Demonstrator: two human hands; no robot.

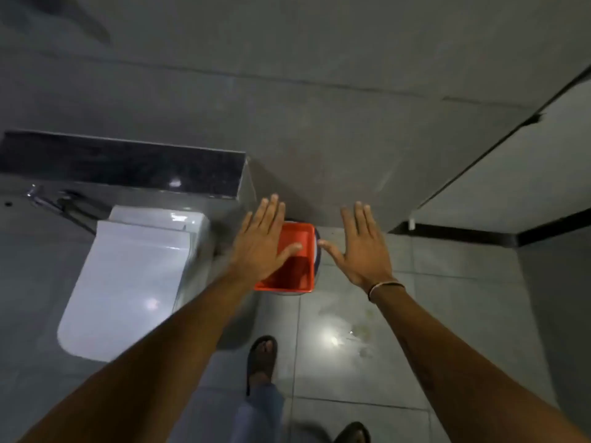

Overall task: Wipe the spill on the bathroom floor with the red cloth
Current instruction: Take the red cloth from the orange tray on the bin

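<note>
Reaching: both hands spread flat, empty — left hand (260, 244), right hand (361, 247).
Cloth: not visible; likely soft, light, pinch anywhere.
Spill (348, 334): wet, slippery tile.

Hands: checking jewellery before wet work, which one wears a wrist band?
The right hand has a thin band at its wrist; the left hand's wrist is bare.

Toilet left, tub against the wall, spill nearer.
The tub (295, 260) sits right of the toilet (134, 282); the spill (348, 334) lies before it on the floor (447, 314).
</note>
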